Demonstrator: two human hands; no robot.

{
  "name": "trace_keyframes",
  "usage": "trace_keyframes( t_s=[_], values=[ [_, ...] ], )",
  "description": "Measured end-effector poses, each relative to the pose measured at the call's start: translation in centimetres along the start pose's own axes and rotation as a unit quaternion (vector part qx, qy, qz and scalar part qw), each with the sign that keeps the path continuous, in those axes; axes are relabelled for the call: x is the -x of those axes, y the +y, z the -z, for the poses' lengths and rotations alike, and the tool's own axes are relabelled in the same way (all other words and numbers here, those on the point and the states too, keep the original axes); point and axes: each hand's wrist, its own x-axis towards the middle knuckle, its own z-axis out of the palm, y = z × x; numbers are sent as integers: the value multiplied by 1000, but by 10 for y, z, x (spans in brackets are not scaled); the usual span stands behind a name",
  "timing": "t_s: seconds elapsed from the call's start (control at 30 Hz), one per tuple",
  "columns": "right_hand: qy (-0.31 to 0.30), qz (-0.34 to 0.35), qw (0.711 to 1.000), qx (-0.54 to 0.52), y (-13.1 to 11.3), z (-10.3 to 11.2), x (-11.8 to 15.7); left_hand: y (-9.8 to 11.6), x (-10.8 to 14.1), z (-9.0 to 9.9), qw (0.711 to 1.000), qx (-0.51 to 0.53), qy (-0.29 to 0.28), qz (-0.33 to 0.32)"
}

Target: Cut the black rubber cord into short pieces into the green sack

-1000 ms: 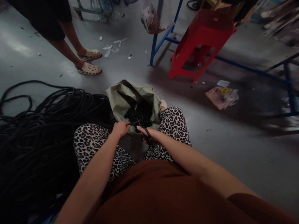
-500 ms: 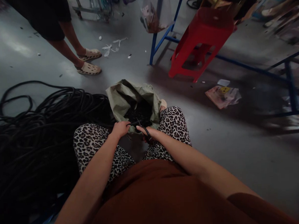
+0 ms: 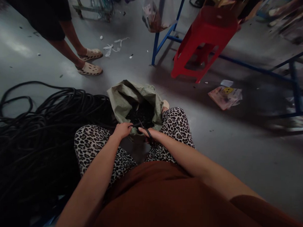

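Observation:
Between my knees stands a grey-green woven sack [image 3: 120,101], its mouth wide and dark pieces [image 3: 144,112] inside it. At the sack's near rim my left hand [image 3: 122,130] is closed on a black rubber hose or cord, whose short end [image 3: 134,125] sticks out to the right. My right hand [image 3: 152,135] grips black-handled scissors [image 3: 149,134]. Their blades point up and left beside the cord's end; whether they touch it I cannot tell. A large tangle of the same black cord [image 3: 54,110] lies on the floor to my left.
A person in tan clogs [image 3: 90,68] stands ahead on the left. A red plastic stool [image 3: 213,28] leans in view by a blue metal frame [image 3: 161,45]. Printed plastic packets [image 3: 225,97] and white scraps [image 3: 110,48] lie on the grey floor.

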Motion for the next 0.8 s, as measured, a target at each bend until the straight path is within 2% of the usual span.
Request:
trace_keyframes(
  t_s=[0.3, 0.53, 0.8],
  values=[
    [15, 26, 999, -15, 6, -1, -11, 2, -1, 1, 1000, 20, 5, 6],
    [44, 16, 998, -37, 11, 0, -24, -3, 0, 4, 999, -27, 21, 19],
    [18, 11, 998, -55, 10, 1, -16, -6, 0, 0, 999, -26, -2, 18]
  ],
)
